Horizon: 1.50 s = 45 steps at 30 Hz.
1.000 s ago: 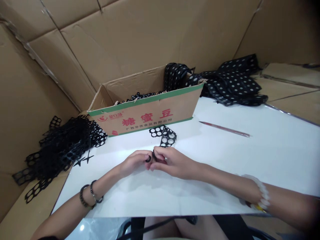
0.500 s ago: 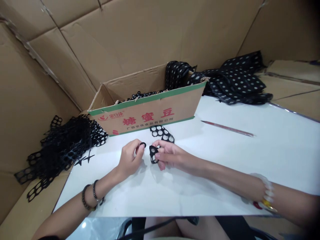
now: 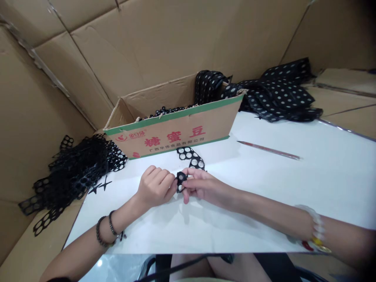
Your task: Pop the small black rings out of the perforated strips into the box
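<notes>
Box point(image 3: 223, 116) holds black rings point(image 3: 169, 111) and spotted sheeting point(image 3: 207, 87), right hand point(image 3: 202, 185) pinches a holed scrap point(image 3: 179, 182), left hand point(image 3: 155, 187) curled against it, that grip too hidden to call.

The head camera, close above the white table point(image 3: 264, 176), faces forward and down: left hand point(image 3: 155, 188) and right hand point(image 3: 205, 186) mid-frame, cardboard wall point(image 3: 188, 39) along the top.

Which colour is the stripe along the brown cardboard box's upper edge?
The stripe is green; see head view.
</notes>
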Each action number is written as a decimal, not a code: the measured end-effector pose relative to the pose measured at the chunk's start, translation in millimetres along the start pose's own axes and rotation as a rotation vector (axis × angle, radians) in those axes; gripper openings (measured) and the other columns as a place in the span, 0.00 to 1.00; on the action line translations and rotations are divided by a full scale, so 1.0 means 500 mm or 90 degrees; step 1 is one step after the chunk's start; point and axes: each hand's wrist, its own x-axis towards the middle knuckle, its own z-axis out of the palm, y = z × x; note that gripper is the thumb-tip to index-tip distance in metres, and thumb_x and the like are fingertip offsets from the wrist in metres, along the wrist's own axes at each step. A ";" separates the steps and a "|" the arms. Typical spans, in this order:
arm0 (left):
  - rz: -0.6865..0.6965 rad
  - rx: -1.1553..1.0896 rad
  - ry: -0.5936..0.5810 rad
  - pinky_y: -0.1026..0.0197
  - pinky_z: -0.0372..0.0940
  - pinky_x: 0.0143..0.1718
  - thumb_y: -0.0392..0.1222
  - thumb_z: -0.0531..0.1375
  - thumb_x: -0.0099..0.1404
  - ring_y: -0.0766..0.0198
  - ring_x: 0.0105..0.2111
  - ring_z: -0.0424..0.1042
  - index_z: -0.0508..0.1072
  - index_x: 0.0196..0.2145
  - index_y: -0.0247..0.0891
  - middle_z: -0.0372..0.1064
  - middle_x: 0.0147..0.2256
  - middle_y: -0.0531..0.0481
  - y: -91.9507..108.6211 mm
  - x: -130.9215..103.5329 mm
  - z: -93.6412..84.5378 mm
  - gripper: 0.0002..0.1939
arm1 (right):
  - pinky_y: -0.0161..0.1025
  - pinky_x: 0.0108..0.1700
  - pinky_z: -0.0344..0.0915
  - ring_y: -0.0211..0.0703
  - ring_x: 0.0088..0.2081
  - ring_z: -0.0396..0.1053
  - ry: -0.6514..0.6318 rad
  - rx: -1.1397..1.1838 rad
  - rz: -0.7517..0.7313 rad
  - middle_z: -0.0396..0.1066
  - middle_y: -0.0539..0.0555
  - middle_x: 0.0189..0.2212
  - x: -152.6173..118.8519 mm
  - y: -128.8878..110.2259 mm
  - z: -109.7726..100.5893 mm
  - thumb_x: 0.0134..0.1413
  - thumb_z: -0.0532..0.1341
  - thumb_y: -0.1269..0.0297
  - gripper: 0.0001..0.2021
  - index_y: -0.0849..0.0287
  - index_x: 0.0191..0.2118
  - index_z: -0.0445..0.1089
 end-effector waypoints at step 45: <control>0.003 -0.028 -0.106 0.62 0.57 0.24 0.37 0.48 0.60 0.64 0.22 0.61 0.63 0.24 0.36 0.62 0.20 0.50 0.004 0.006 0.008 0.09 | 0.33 0.30 0.54 0.33 0.23 0.60 0.058 -0.224 -0.015 0.67 0.50 0.19 0.005 -0.005 -0.003 0.47 0.58 0.64 0.11 0.63 0.34 0.57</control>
